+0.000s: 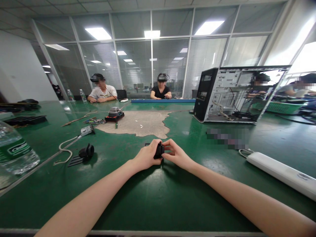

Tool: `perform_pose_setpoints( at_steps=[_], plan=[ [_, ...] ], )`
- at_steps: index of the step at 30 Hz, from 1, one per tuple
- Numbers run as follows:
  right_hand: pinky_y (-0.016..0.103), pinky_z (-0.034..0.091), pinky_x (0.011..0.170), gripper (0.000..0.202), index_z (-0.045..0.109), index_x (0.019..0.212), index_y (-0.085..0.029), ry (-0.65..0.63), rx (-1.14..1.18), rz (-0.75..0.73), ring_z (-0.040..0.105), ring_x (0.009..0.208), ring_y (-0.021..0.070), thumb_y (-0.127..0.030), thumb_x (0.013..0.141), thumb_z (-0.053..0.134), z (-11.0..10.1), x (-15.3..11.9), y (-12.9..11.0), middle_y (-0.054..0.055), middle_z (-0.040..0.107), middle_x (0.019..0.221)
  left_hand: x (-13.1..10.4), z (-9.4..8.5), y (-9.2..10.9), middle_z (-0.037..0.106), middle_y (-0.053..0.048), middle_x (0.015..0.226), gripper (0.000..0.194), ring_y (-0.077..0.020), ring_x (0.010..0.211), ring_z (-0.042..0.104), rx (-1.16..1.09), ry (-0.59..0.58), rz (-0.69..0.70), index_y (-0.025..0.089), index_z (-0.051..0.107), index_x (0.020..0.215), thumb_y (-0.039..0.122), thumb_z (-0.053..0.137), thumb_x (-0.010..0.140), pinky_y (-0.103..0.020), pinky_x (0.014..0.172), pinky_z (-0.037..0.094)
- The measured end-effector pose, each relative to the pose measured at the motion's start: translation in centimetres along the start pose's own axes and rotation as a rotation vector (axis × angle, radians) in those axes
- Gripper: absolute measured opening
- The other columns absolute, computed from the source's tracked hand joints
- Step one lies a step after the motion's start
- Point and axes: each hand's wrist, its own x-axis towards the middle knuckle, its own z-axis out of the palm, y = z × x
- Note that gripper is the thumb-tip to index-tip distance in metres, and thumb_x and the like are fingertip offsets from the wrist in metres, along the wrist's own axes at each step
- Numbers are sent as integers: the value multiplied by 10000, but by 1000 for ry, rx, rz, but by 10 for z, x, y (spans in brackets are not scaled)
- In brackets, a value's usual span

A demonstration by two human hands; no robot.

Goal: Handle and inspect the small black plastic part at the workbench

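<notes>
A small black part (159, 150) is held just above the green table (153, 204), in the middle of the view. My left hand (148, 154) wraps round its left side, thumb below and fingers on top. From the right, my right hand (176, 154) pinches the same part with its fingertips. Much of the part is hidden by my fingers. To the left, a black round piece with slats (86, 151) lies on the table near a white cable (65, 146) that runs to a metal connector piece (87, 130).
An open computer case (206, 95) stands at the back right. A white power strip (281, 171) lies at the right, a water bottle (17, 148) at the left. Beyond a bare patch (148, 121) with a dark device (115, 114), people sit across the table.
</notes>
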Motion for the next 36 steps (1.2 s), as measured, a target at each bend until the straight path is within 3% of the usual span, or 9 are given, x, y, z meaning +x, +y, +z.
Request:
perform_pose_setpoints(
  at_steps=[4, 11, 20, 28, 36],
  plan=[
    [331, 477, 805, 188, 485, 880, -203, 30, -7, -13, 559, 945, 171, -260, 726, 578, 1, -1, -2, 16, 529, 963, 0, 0, 1, 465, -52, 1139, 579, -238, 864, 587, -5, -1, -2, 230, 283, 1159, 286, 581, 667, -318, 705, 455],
    [348, 471, 801, 263, 474, 991, -205, 21, -83, 24, 556, 926, 172, -245, 744, 555, -2, 1, 4, 42, 531, 1016, 1, 0, 0, 474, -50, 1127, 582, -240, 852, 589, 1, -2, 1, 231, 277, 1164, 285, 579, 669, -319, 702, 457],
    [310, 488, 759, 170, 503, 897, -200, 54, -110, -43, 553, 940, 175, -259, 746, 554, 0, 0, 3, 23, 534, 936, 0, -1, 0, 472, -58, 1139, 586, -241, 852, 586, 5, 9, 21, 223, 277, 1165, 284, 582, 668, -321, 689, 458],
    [343, 471, 798, 265, 475, 988, -197, 29, -86, 33, 568, 903, 162, -256, 745, 560, -2, 2, 5, 42, 545, 1014, 0, 2, -2, 477, -53, 1124, 585, -232, 826, 593, 1, 8, 15, 226, 281, 1166, 288, 584, 669, -317, 689, 459],
    [314, 484, 757, 182, 508, 908, -201, 71, -146, -59, 554, 935, 173, -255, 741, 555, -1, 0, 5, 26, 547, 944, 0, 0, 0, 475, -55, 1138, 593, -239, 849, 591, 7, 7, 2, 229, 277, 1166, 284, 588, 664, -318, 691, 458]
  ],
)
